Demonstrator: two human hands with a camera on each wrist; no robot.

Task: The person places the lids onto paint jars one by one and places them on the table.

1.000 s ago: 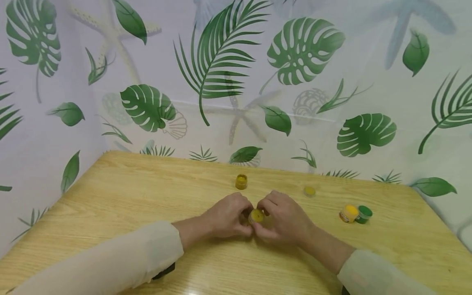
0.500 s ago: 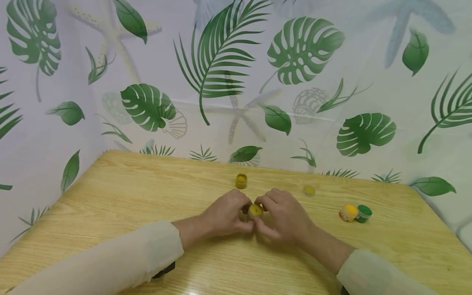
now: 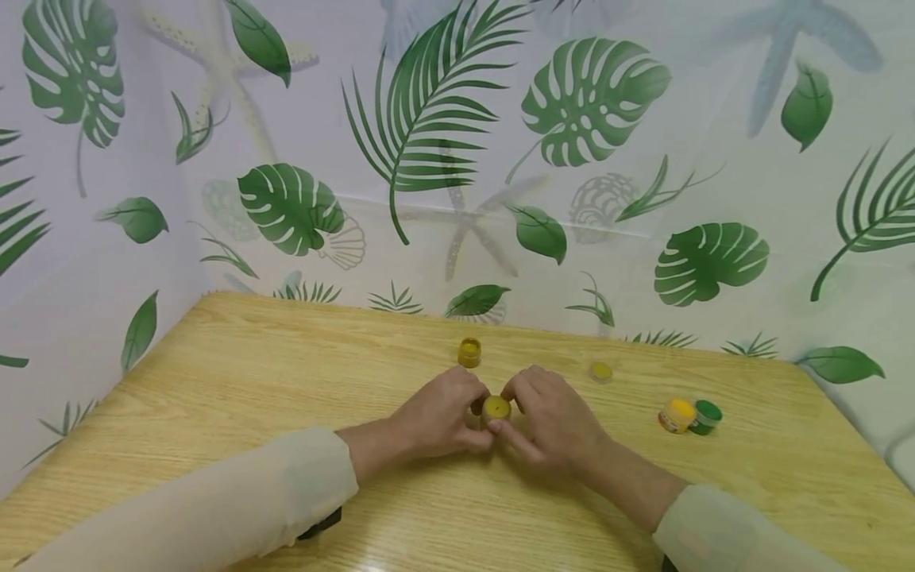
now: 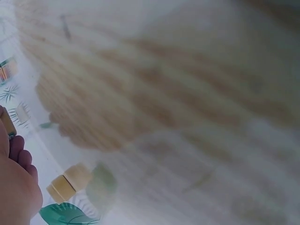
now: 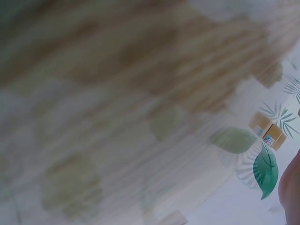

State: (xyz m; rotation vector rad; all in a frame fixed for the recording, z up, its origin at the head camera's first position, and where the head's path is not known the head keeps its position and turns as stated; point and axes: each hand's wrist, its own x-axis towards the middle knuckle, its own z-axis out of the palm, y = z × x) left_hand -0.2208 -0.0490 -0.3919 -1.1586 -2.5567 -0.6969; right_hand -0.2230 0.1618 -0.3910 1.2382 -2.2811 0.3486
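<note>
A small round jar (image 3: pixel 496 409) with a yellow top stands between my two hands, low over the table. My left hand (image 3: pixel 442 415) holds its left side with curled fingers and thumb. On the other side my right hand (image 3: pixel 554 419) pinches it, thumb at the front and fingers behind. Beyond the hands an open jar (image 3: pixel 469 352) of mustard-yellow stuff stands upright; it shows too as a yellow jar (image 4: pixel 61 189) in the left wrist view. At the left edge of that view, part of the left hand (image 4: pixel 18 187) grips something yellow.
A flat yellow disc (image 3: pixel 601 371), perhaps a lid, lies right of the hands. Farther right, a jar with an orange-yellow top (image 3: pixel 677 415) touches a green-topped jar (image 3: pixel 706 416). The wooden table (image 3: pixel 286 357) ends at a leaf-printed cloth (image 3: pixel 443 262).
The held jar has shifted slightly away from me, and its top now faces up more fully. My right fingers and thumb have changed their hold on it. The other jars stay put.
</note>
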